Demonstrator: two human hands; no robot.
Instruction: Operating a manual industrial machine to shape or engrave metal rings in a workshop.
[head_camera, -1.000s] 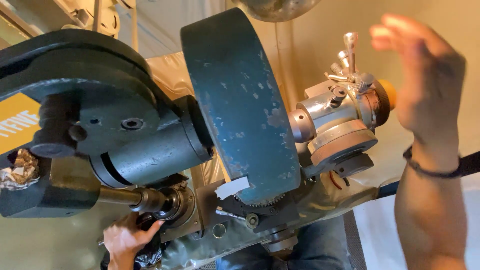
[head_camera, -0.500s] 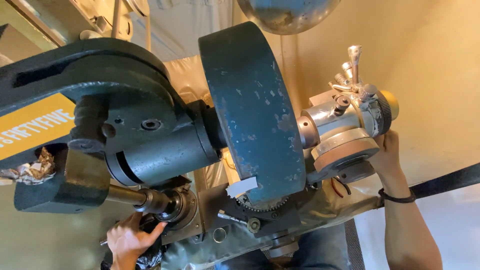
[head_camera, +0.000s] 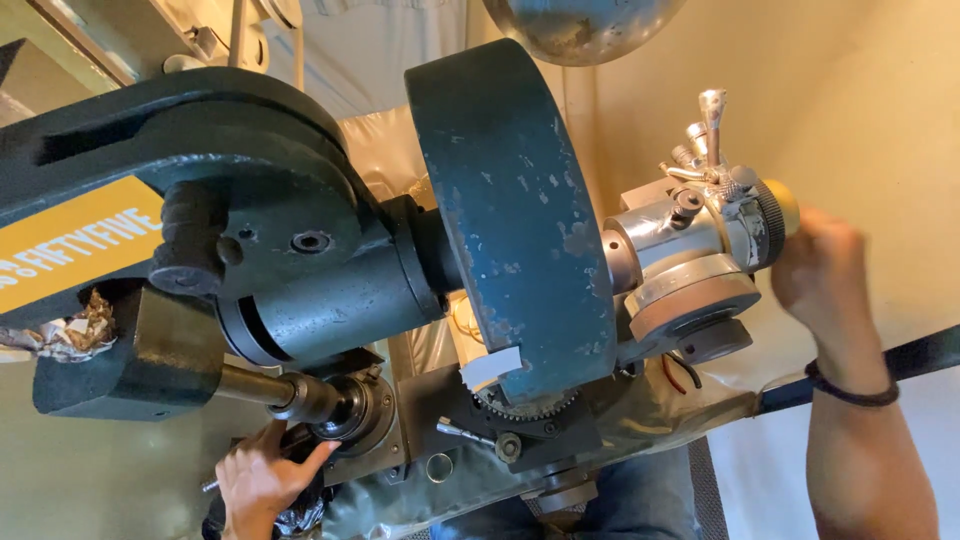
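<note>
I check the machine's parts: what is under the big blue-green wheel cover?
Under the wheel cover a toothed gear and white tape show. The rest of the gear is covered.

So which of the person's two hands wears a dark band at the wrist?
The right hand, at the yellow-tipped knurled knob on the machine's end. The left hand, under the steel spindle, has a bare wrist.

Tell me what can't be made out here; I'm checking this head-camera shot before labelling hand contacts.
- Right hand: motion-blurred by the yellow knob; grip unclear.
- Left hand: fingertips hidden behind the chuck; anything held can't be told.
- Gear teeth: mostly covered by the blue wheel guard.
- Round metal object: cut off by the top edge.
</note>
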